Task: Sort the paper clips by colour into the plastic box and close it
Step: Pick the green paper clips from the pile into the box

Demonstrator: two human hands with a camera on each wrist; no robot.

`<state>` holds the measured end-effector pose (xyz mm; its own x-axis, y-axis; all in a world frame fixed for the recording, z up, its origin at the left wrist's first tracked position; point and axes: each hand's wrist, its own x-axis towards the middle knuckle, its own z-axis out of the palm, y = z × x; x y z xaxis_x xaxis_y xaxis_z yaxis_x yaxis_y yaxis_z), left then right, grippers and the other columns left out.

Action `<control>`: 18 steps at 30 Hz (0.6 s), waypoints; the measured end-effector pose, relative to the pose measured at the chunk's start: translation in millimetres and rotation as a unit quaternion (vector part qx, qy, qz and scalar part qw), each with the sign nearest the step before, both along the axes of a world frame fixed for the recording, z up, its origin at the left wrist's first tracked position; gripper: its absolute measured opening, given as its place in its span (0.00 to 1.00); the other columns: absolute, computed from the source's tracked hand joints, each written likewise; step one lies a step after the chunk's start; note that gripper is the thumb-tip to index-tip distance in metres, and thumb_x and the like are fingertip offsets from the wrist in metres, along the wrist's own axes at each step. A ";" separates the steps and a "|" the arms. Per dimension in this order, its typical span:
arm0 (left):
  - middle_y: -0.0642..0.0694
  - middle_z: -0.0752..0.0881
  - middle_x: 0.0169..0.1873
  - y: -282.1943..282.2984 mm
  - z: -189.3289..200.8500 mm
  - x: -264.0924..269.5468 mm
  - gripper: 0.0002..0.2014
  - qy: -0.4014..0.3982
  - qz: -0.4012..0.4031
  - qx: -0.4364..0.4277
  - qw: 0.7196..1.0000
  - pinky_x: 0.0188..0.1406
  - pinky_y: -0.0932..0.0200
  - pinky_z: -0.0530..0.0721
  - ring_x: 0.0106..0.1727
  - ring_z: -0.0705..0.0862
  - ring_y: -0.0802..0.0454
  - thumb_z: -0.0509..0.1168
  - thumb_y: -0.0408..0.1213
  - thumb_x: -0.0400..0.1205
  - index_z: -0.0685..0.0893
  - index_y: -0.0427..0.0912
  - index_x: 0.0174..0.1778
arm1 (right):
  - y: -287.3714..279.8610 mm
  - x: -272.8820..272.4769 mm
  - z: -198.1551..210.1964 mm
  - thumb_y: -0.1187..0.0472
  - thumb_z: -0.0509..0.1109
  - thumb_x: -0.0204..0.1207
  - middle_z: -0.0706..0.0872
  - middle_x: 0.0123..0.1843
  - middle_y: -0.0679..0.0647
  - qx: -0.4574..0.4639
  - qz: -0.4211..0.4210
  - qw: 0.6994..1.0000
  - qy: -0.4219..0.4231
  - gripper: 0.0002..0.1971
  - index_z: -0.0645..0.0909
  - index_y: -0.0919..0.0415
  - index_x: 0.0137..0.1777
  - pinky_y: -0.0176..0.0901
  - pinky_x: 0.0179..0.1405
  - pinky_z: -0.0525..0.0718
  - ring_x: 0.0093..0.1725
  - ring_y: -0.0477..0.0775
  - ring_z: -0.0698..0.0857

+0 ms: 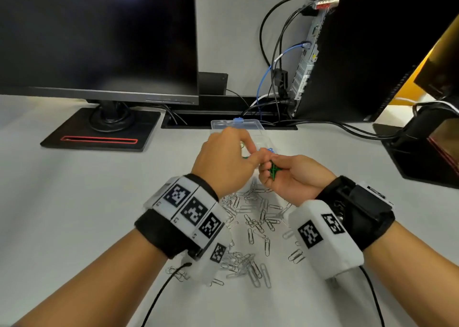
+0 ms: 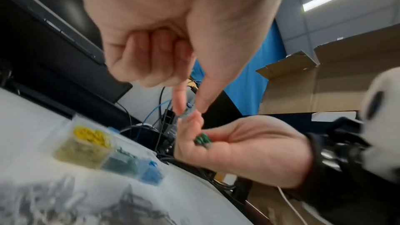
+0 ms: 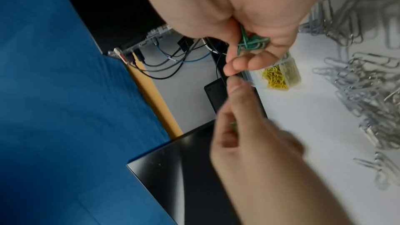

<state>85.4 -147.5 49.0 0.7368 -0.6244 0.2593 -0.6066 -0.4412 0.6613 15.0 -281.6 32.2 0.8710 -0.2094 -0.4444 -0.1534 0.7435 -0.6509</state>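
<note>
Cupping green paper clips, the right hand is met by the left hand's pinching fingertips above the tabletop.

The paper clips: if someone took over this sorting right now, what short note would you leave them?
Right hand is cupped, palm up, around a few green clips.
Left hand meets its fingertips with thumb and forefinger pinched; what it pinches is too blurred to tell.
Plastic box sits open behind the hands, holding yellow, green and blue clips in separate compartments.
Silver clips lie loose on the desk.
Left: drop in the green ones, sort the silver pile, close the box.
</note>
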 end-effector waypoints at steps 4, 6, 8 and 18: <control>0.55 0.76 0.25 0.1 -13.5 -21.2 0.18 0.054 0.006 0.024 0.998 0.27 0.62 0.71 0.29 0.76 0.58 0.67 0.55 0.80 0.85 0.43 0.38 | -2.2 -1.9 0.7 0.70 0.52 0.87 0.83 0.42 0.58 0.090 -0.060 0.993 -0.040 0.12 0.76 0.65 0.60 0.40 0.46 0.78 0.50 0.45 0.81; 0.54 0.76 0.22 -4.0 -16.7 -27.6 0.18 0.059 0.011 0.030 0.998 0.25 0.62 0.68 0.27 0.76 0.57 0.68 0.53 0.80 0.85 0.40 0.36 | -1.3 -2.5 -1.4 0.70 0.52 0.87 0.84 0.43 0.59 0.098 -0.088 0.990 -0.052 0.12 0.74 0.64 0.64 0.39 0.45 0.80 0.40 0.50 0.81; 0.53 0.78 0.24 -9.4 -17.7 -28.6 0.17 0.051 0.022 0.027 0.998 0.26 0.61 0.69 0.29 0.77 0.56 0.68 0.53 0.79 0.84 0.41 0.36 | 1.9 -3.8 -2.8 0.69 0.52 0.87 0.87 0.41 0.60 0.114 -0.112 0.985 -0.063 0.11 0.74 0.63 0.63 0.43 0.43 0.86 0.40 0.53 0.85; 0.50 0.82 0.34 -27.0 -20.3 -22.7 0.13 0.037 -0.017 0.048 0.998 0.33 0.62 0.73 0.40 0.80 0.54 0.70 0.46 0.80 0.77 0.45 0.34 | 17.6 -11.2 -6.7 0.69 0.49 0.88 0.87 0.57 0.63 0.090 -0.141 0.980 -0.112 0.12 0.73 0.64 0.63 0.46 0.32 0.90 0.50 0.58 0.87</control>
